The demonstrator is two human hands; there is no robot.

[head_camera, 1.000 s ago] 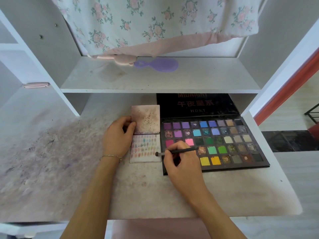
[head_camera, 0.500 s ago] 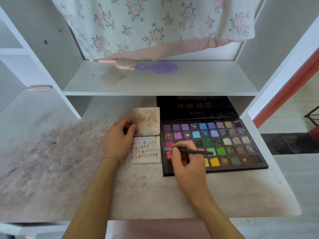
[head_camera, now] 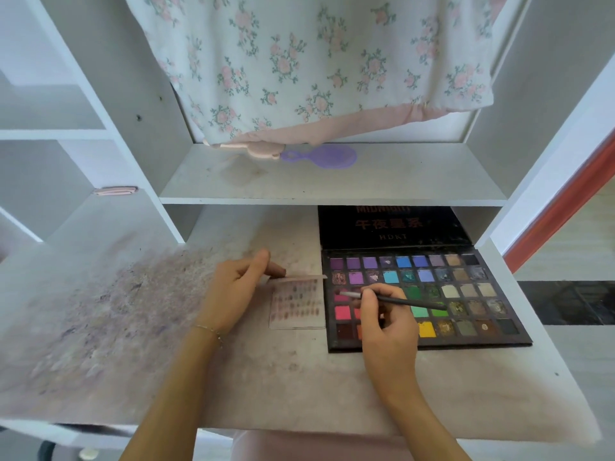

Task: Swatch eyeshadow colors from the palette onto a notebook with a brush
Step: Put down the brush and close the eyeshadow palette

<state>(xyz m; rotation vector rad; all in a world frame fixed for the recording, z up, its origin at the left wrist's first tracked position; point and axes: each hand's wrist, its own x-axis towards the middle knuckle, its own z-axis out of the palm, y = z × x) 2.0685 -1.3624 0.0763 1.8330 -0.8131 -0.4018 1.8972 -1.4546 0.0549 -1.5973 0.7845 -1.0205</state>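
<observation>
The right hand (head_camera: 387, 322) pinches a slim dark brush (head_camera: 396, 300) between thumb and curled fingers. The brush lies nearly level, its pale ferrule and tip over the pink pans at the left end of the palette's third row; whether the bristles touch powder cannot be told.

The palette (head_camera: 462, 294) is a flat black rectangular case, lying open on the desk (head_camera: 299, 387), its lid standing back under the shelf (head_camera: 399, 184) and printed with reddish characters and "HDKT". The pans are small squares in a grid: matte purples and blues on top, greens, beiges and browns in the middle, pinks, yellows and glittery shades lower down.

The notebook (head_camera: 298, 306) lies just left of the palette, touching or nearly touching its edge. Its visible page is pale, with rows of small oval colour dabs. The left hand (head_camera: 233, 294) grips the notebook's upper left corner, thumb and fingers curled at a lifted leaf seen edge-on. A thin bracelet (head_camera: 209, 329) circles that wrist.

The desk is white, heavily smudged with purplish-grey powder stains. On the shelf lies a flat purple round-headed brush (head_camera: 324, 156). A floral cloth (head_camera: 316, 61) with pink hem hangs above.
</observation>
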